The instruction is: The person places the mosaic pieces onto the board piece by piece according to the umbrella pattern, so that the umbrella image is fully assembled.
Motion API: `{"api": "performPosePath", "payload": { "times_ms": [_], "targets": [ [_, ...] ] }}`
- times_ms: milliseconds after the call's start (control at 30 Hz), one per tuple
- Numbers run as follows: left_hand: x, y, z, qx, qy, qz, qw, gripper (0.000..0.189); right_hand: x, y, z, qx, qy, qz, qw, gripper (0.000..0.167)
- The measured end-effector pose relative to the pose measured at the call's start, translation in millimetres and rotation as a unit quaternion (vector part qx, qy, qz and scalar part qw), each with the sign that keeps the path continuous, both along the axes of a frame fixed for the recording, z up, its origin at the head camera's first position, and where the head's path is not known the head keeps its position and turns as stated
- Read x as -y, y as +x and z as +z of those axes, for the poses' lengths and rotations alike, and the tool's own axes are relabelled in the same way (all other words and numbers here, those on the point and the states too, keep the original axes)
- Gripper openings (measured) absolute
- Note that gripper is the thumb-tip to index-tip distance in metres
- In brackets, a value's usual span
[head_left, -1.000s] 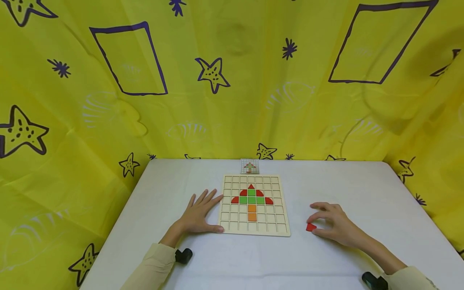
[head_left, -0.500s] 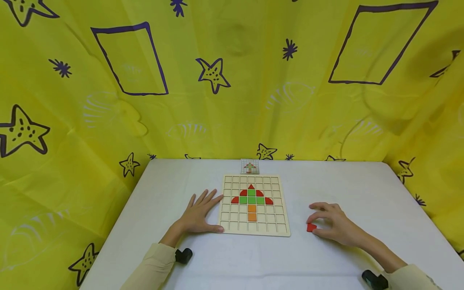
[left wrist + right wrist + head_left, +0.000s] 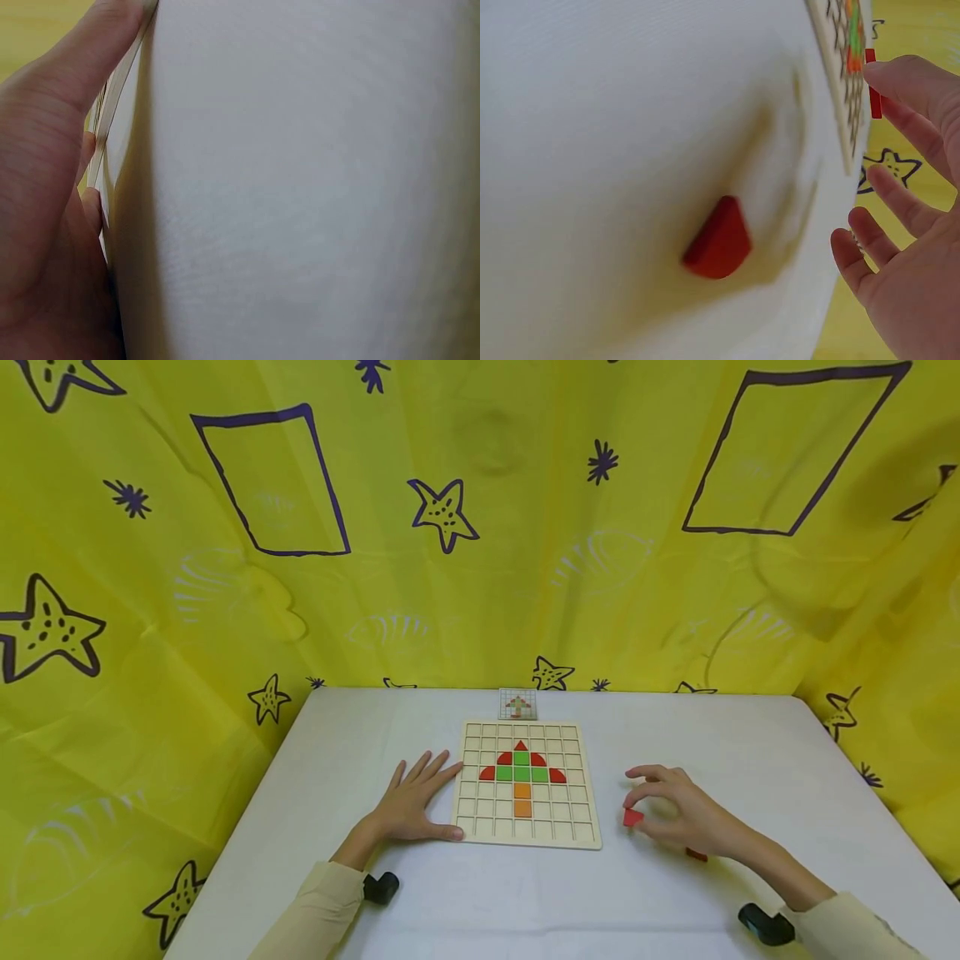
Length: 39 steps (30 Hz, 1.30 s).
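Observation:
A wooden grid board point(image 3: 487, 831) bears green and orange square tiles with red tiles in an arrow or tree shape. Beside its left edge my left hand point(image 3: 408, 806) rests on the table, fingers spread, thumb and index fingertip touching the board. In the left wrist view the thumb point(image 3: 82, 56) lies at the board's edge. To the right of the board my right hand point(image 3: 686, 814) pinches a red tile point(image 3: 633, 817) between thumb and index finger, raised off the table. Under that hand a second red tile point(image 3: 720, 244), quarter-round, lies on the table, partly hidden in the head view.
A small pattern card point(image 3: 517, 704) with a similar figure lies just behind the board. The white table point(image 3: 375, 727) meets a yellow curtain point(image 3: 480, 610) with starfish drawings at the back and sides. A black wrist camera point(image 3: 381, 888) sits at the left cuff.
My right hand has lifted and shifted slightly left and away from me with the pinched red tile, uncovering the second red tile below it. My left hand has stayed put.

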State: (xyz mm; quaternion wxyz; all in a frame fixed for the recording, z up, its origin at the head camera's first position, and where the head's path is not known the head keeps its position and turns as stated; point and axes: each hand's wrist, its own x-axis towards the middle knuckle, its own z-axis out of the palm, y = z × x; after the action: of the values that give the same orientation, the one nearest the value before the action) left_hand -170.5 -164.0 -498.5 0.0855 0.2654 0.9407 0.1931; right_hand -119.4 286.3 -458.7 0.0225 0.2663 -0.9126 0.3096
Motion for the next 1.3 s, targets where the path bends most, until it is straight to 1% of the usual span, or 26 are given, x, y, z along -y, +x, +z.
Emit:
{"api": "performPosePath", "payload": {
  "times_ms": [133, 233, 367, 600, 1000, 1167, 1300],
  "targets": [
    [0.4, 0.3, -0.9, -0.005, 0.0, -0.001, 1.0, 0.108, 7.3, -3.1, 8.8, -0.011, -0.015, 0.002, 0.9998, 0.033],
    [0.5, 0.2, -1.2, 0.0, -0.004, 0.001, 1.0, 0.108, 12.8, -5.7, 13.5, -0.015, -0.026, 0.003, 0.9996, 0.034],
    [0.4, 0.5, 0.1, 0.008, -0.009, 0.005, 0.9999, 0.108, 20.1, -9.9, 17.1, -0.007, -0.043, 0.0, 0.999, 0.035],
    [2.8, 0.2, -1.5, 0.001, -0.002, -0.006, 1.0, 0.108, 32.6, -15.0, 21.8, 0.014, -0.072, 0.003, 0.9973, 0.03],
    [1.9, -0.5, 1.8, 0.002, -0.002, -0.006, 1.0, 0.108, 55.6, -22.0, 22.6, 0.012, -0.071, 0.028, 0.997, 0.027],
    [1.7, -0.1, 2.3, 0.0, -0.002, -0.008, 1.0, 0.108, 71.1, -25.0, 18.8, 0.019, -0.07, 0.044, 0.9964, 0.029],
    [1.6, -0.1, 2.2, 0.001, -0.002, -0.007, 1.0, 0.108, 83.1, -26.0, 14.0, 0.019, -0.069, 0.058, 0.9958, 0.027]
  ]
}}
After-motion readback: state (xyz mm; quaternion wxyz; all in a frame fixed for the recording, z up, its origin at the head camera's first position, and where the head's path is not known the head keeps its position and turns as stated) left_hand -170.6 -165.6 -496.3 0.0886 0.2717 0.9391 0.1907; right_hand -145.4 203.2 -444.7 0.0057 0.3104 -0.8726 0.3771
